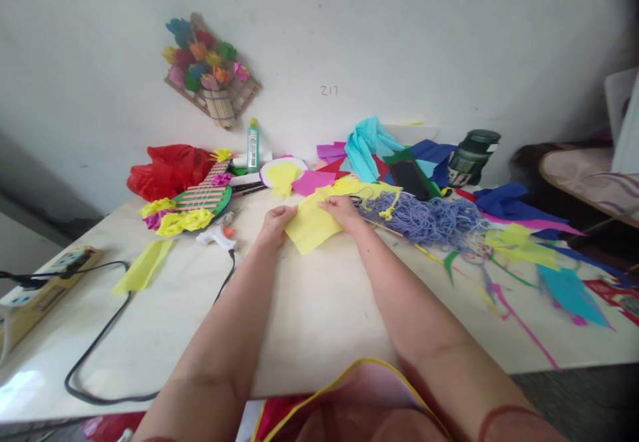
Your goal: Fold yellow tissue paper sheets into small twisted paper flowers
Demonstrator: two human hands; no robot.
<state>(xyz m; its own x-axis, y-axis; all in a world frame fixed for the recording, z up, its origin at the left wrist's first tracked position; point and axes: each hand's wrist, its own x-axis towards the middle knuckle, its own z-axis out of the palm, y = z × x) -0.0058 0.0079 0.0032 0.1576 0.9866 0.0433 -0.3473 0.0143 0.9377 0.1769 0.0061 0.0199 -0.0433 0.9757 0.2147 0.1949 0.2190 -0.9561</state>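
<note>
A sheet of yellow crepe paper is stretched between my two hands above the middle of the table. My left hand pinches its left edge, thumb on top. Near its upper right part, my right hand grips the paper with thumb and fingers closed. Just beyond lie a pink paper piece and a white round piece with yellow paper on it. Right of my right hand is a heap of purple-blue yarn, with a thin stick at its near side.
A white glue gun with a black cord lies left, near a stick craft with paper flowers. A power strip is at the left edge. Behind stand a glue bottle and dark green jar; a phone and paper scraps lie right.
</note>
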